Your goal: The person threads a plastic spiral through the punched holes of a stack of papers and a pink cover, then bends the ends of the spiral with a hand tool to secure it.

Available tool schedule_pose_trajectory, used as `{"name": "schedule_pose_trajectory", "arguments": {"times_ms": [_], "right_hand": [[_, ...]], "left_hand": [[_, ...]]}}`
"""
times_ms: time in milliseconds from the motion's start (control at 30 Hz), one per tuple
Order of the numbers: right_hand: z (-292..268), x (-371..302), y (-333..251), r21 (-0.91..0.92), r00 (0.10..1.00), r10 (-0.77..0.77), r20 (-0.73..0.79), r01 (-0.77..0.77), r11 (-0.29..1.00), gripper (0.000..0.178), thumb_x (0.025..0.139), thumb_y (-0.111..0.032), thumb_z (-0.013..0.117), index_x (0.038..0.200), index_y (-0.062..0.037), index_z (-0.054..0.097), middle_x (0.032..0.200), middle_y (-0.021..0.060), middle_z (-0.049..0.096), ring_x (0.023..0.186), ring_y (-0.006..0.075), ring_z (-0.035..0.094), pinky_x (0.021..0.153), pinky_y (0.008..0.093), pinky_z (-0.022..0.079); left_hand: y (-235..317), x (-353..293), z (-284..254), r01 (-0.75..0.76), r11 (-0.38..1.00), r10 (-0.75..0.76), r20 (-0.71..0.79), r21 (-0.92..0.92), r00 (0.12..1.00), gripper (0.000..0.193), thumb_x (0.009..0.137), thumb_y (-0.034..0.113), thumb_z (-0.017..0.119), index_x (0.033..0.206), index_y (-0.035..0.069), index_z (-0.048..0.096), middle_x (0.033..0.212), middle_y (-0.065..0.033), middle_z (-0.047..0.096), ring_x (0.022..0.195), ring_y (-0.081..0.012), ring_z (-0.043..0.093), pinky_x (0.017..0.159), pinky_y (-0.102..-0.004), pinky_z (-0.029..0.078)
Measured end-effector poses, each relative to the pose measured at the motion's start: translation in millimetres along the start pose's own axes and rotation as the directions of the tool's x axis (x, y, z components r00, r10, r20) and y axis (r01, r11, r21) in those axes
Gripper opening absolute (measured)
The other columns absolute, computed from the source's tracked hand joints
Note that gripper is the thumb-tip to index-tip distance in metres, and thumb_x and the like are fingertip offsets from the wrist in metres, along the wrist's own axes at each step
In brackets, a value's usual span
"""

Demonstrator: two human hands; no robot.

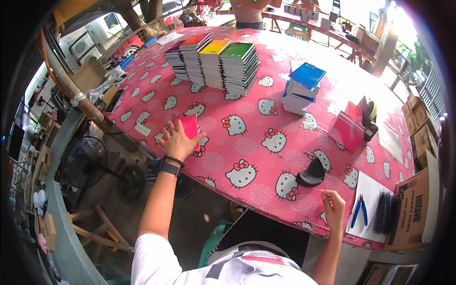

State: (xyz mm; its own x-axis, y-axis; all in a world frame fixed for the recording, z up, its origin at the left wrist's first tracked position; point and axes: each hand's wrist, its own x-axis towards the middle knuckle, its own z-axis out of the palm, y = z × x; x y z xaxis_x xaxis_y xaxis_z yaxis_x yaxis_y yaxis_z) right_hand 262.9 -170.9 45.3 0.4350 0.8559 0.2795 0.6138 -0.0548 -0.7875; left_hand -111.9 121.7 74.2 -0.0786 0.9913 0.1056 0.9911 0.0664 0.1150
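My left hand (179,141), with a dark watch and a bead bracelet at its wrist, lies with spread fingers over a small pink notebook (190,124) on the table. Its palm and fingers cover part of the notebook. Over the table's near edge, to the right, my right hand (333,208) is closed, thumb and forefinger pressed together. Whatever they pinch, if anything, is too small to make out. Just beyond it rests a black, ridged, half-moon-shaped thing (311,175). Blue-handled pliers (360,211) and black spiral coils (381,213) lie on white paper (363,190) further right.
Notebook stacks with purple, red, yellow and green (239,51) covers stand at the far left of the pink-covered table (247,147). Blue notebooks (306,76) and pink notebooks (344,130) are piled to the right. A cardboard box (412,211) sits at the right edge. Another person (248,12) is beyond.
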Motion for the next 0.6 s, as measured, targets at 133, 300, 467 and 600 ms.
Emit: {"name": "schedule_pose_trajectory", "arguments": {"times_ms": [133,300,467,600], "right_hand": [[4.3,-4.3,15.2,0.280,0.979,0.203,-0.001,-0.195,0.940,0.010,0.087,-0.005,0.061,0.094,0.0010,0.065,0.081,0.0052,0.066,0.071,0.0084,0.057,0.064,0.0226,0.045],[-19.5,-2.5,36.8,0.662,0.949,0.312,-0.039,-0.210,0.720,0.012,0.088,-0.006,0.057,0.095,0.0008,0.065,0.081,0.0045,0.065,0.073,0.0074,0.057,0.067,0.0212,0.044],[-43.6,89.5,30.8,0.299,0.982,0.109,-0.152,-0.060,0.952,0.012,0.087,-0.009,0.060,0.093,0.0004,0.064,0.091,0.0026,0.062,0.074,0.0077,0.054,0.067,0.0216,0.043],[-37.6,180.1,70.1,-0.574,0.859,-0.348,-0.376,0.080,0.815,0.027,0.078,-0.014,0.069,0.104,-0.0094,0.066,0.105,0.0056,0.063,0.101,0.0246,0.054,0.088,0.0399,0.042]], "left_hand": [[-14.5,17.5,-10.6,-0.146,0.979,0.146,-0.013,-0.142,0.989,0.085,0.062,0.038,0.074,0.137,0.016,0.039,0.139,-0.0156,0.041,0.122,-0.0377,0.046,0.101,-0.0591,0.031],[-88.7,60.9,-16.5,-0.481,0.714,0.598,0.087,-0.508,0.797,0.069,0.066,0.033,0.078,0.128,0.014,0.054,0.143,-0.0150,0.039,0.129,-0.0345,0.040,0.108,-0.0416,0.031],[-86.6,51.0,13.4,-0.586,0.705,0.622,-0.049,-0.400,0.782,0.055,0.079,0.032,0.070,0.130,0.020,0.054,0.144,-0.0160,0.038,0.131,-0.0348,0.036,0.108,-0.0420,0.029],[-68.1,31.1,14.3,-0.553,0.817,0.494,-0.299,-0.161,0.817,0.054,0.083,0.031,0.066,0.132,0.015,0.052,0.147,-0.0199,0.031,0.133,-0.0411,0.030,0.108,-0.0479,0.027]]}}
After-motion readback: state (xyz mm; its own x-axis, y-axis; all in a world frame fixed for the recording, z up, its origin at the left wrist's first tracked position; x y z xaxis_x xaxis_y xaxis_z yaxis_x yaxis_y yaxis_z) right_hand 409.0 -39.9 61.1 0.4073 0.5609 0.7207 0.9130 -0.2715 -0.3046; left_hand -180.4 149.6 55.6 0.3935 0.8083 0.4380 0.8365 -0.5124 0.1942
